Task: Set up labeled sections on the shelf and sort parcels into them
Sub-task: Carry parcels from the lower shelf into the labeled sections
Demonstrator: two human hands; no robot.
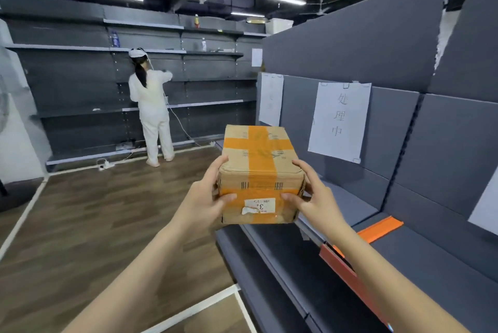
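A person in white (151, 106) is seen at the far wall shelving (67, 85), well apart. A paper sign (339, 120) and a second sheet (270, 98) are taped to the back panel of the grey shelf (350, 206); an orange strip (380, 230) lies on its board. The taped parcel (260, 173) is gripped at both sides by the left hand (207, 195) and the right hand (310, 192), held in the air near the shelf's front edge, beside the wooden floor (80, 211)

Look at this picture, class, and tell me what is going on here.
Someone holds a taped cardboard box in the air, the left hand gripping its left corner and the right hand its right. It is close to a grey shelf and has not been set down. A paper sheet with handwritten characters is fixed to the shelf's back panel, with another sheet further along. Across the room a person in white faces other shelving.
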